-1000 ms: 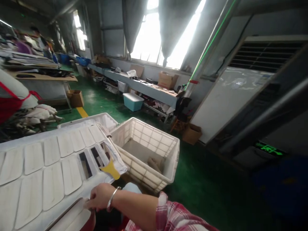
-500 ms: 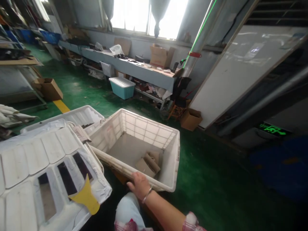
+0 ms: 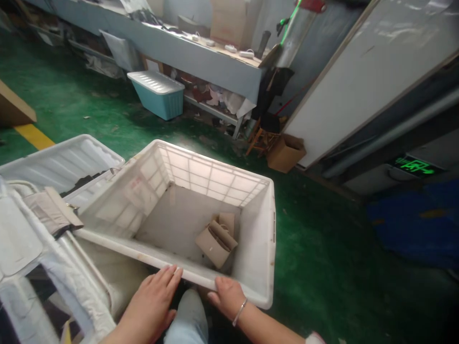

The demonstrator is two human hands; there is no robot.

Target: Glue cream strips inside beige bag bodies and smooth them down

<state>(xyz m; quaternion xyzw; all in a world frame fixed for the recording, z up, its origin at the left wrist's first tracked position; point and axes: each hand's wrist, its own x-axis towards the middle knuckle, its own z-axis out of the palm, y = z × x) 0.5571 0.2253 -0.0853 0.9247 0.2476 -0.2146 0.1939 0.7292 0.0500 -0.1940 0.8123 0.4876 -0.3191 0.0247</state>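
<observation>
A large white plastic crate (image 3: 258,239) stands on the green floor in front of my knees. A few beige folded pieces (image 3: 217,241) lie on its bottom. My left hand (image 3: 152,303) lies with stretched fingers against the crate's near rim, open. Wearing a bracelet, my right hand (image 3: 227,296) grips the same rim further right, its fingers curled under the edge.
A second white bin (image 3: 60,160) with dark pieces stands left of the crate. A white moulded sheet (image 3: 21,239) with a beige piece (image 3: 53,210) on it lies at my left. Beyond are a teal bin (image 3: 158,93), a cardboard box (image 3: 287,153) and a long workbench (image 3: 179,48).
My view has tilted down toward the crate. My right hand left the white sheet and took the crate's near rim. My left hand has come into view at the rim.
</observation>
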